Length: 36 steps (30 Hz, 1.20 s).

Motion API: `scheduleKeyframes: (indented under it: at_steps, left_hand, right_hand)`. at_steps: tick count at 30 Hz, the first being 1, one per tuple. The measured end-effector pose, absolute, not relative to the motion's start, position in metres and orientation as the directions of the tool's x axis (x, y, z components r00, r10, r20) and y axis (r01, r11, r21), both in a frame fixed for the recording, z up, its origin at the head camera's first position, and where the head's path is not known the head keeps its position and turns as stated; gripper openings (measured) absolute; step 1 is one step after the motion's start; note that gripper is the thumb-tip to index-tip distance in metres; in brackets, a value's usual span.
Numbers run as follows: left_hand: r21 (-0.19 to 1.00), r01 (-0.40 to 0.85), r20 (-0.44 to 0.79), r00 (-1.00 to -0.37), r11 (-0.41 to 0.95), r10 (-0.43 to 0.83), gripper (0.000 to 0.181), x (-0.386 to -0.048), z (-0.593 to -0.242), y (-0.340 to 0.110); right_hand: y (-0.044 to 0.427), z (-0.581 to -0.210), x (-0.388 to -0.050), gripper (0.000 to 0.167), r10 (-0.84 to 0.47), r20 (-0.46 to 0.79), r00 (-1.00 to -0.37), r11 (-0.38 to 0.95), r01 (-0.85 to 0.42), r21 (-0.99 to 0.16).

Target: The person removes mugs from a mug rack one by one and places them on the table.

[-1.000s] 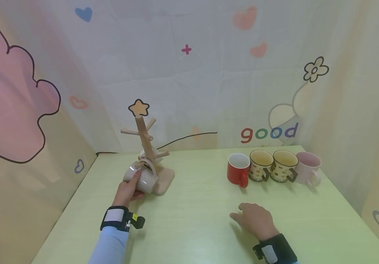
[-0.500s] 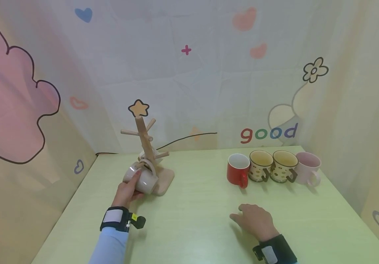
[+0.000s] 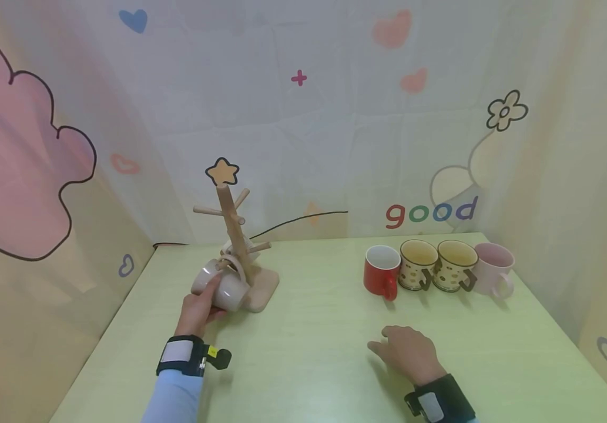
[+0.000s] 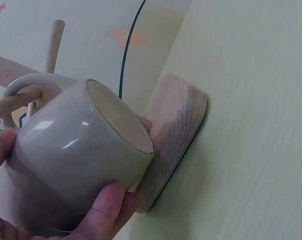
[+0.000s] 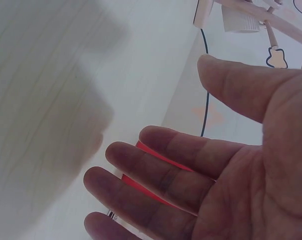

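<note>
My left hand (image 3: 197, 311) grips a white mug (image 3: 224, 288) on its side, thumb on one side and fingers on the other. In the left wrist view the handle of this mug (image 4: 86, 140) loops around a lower peg (image 4: 16, 104) of the wooden mug tree (image 3: 235, 235). The mug's base faces the tree's wooden foot (image 4: 178, 115). Behind the post another white mug (image 3: 250, 249) is mostly hidden. My right hand (image 3: 409, 352) hovers over the table with fingers loosely extended, holding nothing, as the palm (image 5: 240, 200) in the right wrist view confirms.
A row of mugs stands upright at the right back: a red mug (image 3: 381, 273), two yellow spotted mugs (image 3: 416, 267) and a pink mug (image 3: 492, 270). The pale table (image 3: 308, 364) meets a patterned cloth backdrop (image 3: 303, 141). Bare pegs (image 3: 208, 211) stick out near the tree's top.
My left hand and the white mug have shifted slightly to the left, with the handle still around the peg. The right hand and the row of mugs stay where they were.
</note>
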<state>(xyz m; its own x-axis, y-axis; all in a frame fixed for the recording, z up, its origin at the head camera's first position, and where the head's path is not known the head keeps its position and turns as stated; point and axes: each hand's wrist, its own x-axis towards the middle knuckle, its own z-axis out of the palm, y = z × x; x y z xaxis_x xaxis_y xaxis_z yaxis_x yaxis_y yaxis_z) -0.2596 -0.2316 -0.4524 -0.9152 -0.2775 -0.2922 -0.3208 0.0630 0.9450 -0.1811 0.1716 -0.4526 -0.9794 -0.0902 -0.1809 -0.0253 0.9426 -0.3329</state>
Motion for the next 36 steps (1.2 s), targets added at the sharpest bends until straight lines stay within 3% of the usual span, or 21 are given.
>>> scheduleKeyframes:
  at_steps: [36]
  left_hand:
    - [0.989,-0.141,-0.146,-0.920,-0.040,-0.364,0.092,-0.219,-0.422,-0.251]
  right_hand:
    - [0.167,-0.450,-0.181,0.038,-0.103,-0.177,-0.979,0.944,-0.040,-0.328]
